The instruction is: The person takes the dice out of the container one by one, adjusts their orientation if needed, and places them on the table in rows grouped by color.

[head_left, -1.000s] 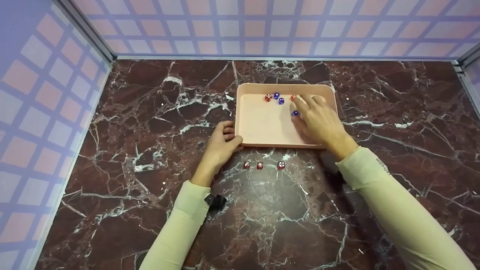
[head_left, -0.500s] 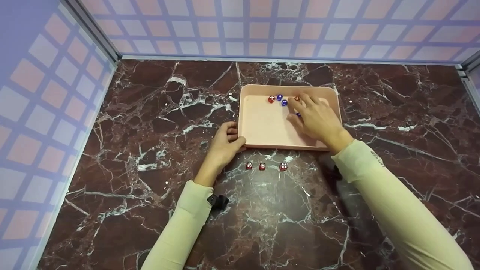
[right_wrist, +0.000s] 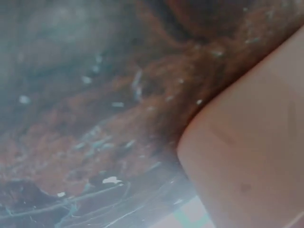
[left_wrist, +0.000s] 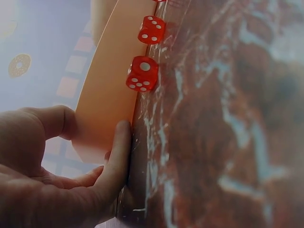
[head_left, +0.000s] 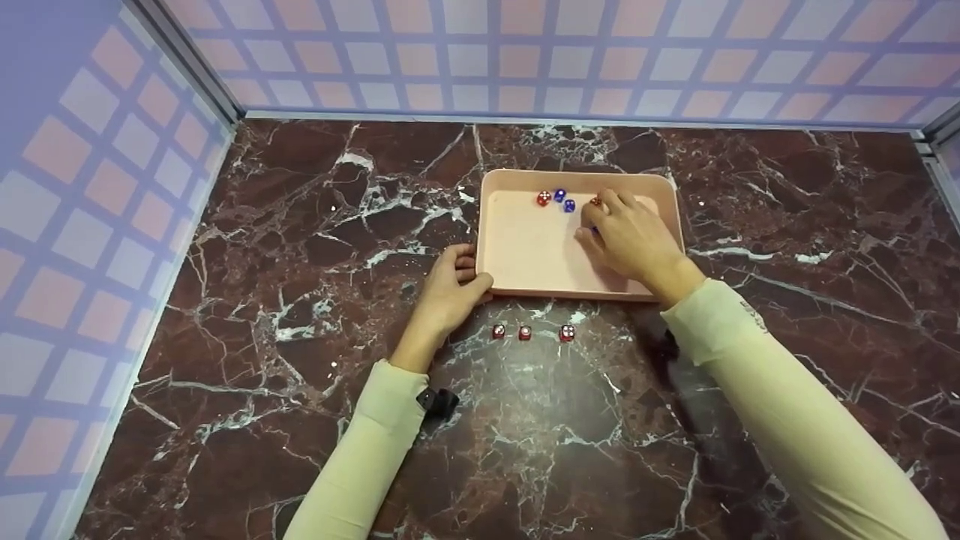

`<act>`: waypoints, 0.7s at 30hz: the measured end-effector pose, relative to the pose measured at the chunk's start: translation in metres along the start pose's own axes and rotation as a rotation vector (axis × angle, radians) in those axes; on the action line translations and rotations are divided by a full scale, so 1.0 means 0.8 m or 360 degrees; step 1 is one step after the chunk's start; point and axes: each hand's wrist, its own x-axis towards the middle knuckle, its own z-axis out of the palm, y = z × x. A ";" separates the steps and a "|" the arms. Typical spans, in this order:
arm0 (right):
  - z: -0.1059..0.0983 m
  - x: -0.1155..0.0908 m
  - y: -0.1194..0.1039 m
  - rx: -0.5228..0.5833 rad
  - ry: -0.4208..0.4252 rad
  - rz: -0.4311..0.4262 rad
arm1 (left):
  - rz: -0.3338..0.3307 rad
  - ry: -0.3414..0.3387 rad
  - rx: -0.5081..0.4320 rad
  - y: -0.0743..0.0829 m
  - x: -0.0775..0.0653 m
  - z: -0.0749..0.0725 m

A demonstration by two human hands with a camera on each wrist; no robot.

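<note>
My left hand [head_left: 448, 296] grips the front left corner of the shallow pink tray [head_left: 517, 289], thumb at the front wall and fingers along the left side. In the left wrist view the thumb and fingers wrap round the tray's wall [left_wrist: 107, 76]. My right hand [head_left: 634, 240] reaches into the tray from the right, fingers bent downward. A red die [head_left: 596, 201] shows at its fingertips and a blue die [head_left: 595, 229] between thumb and index finger, mostly hidden; I cannot tell whether it is pinched. Beside them lie another red die [head_left: 544, 199] and two blue dice [head_left: 569, 205].
In front of the tray, three red dice [head_left: 525, 333] sit in a row on the dark marbled table [head_left: 315, 225]. A checked wall [head_left: 525, 67] stands behind, another at the left. The right wrist view shows only the tray's outer corner [right_wrist: 237, 147] and blurred table.
The right hand's fingers have drawn closer round the red and blue dice, now hiding more of the blue one. The left hand keeps its hold on the tray. The head view shifted slightly.
</note>
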 end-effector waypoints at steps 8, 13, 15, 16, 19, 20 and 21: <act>-0.006 -0.001 -0.013 0.0246 0.0024 -0.0061 | 0.0018 -0.0002 0.0082 -0.003 0.004 0.004; -0.008 0.002 -0.017 0.0316 0.0010 -0.0034 | 0.0018 -0.0002 0.0085 -0.003 0.004 0.003; -0.007 0.003 -0.019 0.0329 0.0028 -0.0023 | 0.0015 0.0001 0.0086 -0.002 0.003 0.003; -0.007 0.003 -0.020 0.0328 0.0042 -0.0032 | 0.0013 0.0005 0.0087 -0.001 0.003 0.003; -0.006 0.002 -0.023 0.0350 0.0104 -0.0075 | 0.0008 0.0017 0.0097 0.000 0.002 0.002; -0.006 0.001 -0.024 0.0353 0.0122 -0.0091 | 0.0007 0.0020 0.0101 0.000 0.002 0.002; -0.006 -0.001 -0.025 0.0353 0.0137 -0.0105 | 0.0008 0.0020 0.0103 0.001 0.002 0.002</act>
